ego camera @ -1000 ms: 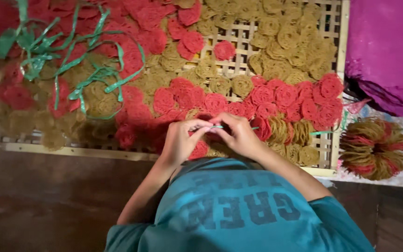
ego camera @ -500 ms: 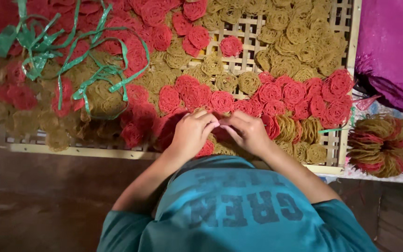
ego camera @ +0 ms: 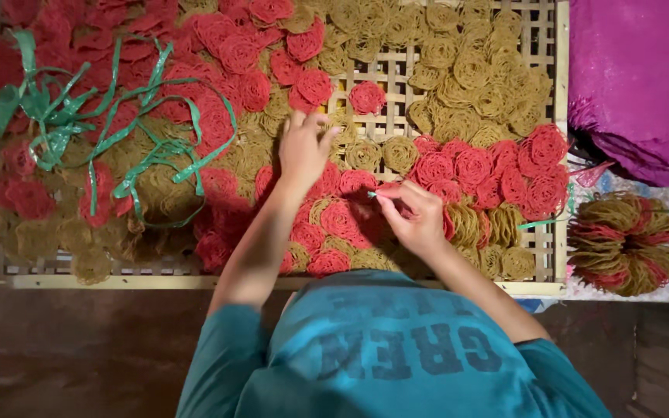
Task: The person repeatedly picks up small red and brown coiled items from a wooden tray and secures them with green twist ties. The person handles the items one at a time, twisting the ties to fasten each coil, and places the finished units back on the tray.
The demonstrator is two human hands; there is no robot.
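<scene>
While the left hand (ego camera: 302, 151) reaches forward over a flat woven bamboo tray (ego camera: 396, 73), its fingers lie loosely spread and rest on a mix of tan and red noodle-like coils (ego camera: 365, 98). Nearer the body, the right hand (ego camera: 412, 217) pinches the end of a thin green plastic strip (ego camera: 373, 194) between thumb and fingertips. Only a short bit of the strip shows; it runs roughly left to right, its free end pointing toward the left hand, and it sits just above a red coil near the middle of the tray's near half.

Across the tray lie many small round coils, flat and side by side, some overlapping. Red ones crowd the far left and form a cluster at the right (ego camera: 505, 166); tan ones (ego camera: 470, 73) fill the far right corner and are scattered along the near edge. On the left part of the tray, a loose tangle of green plastic strips (ego camera: 102, 131) lies over the coils, looping in several directions.

Off the tray's right edge, a tied bundle of tan and red coils (ego camera: 625, 244) lies on its side on a pale surface. Beyond it sits a bulging magenta bag (ego camera: 636, 77). A teal shirt (ego camera: 396, 356) fills the bottom of the view.
</scene>
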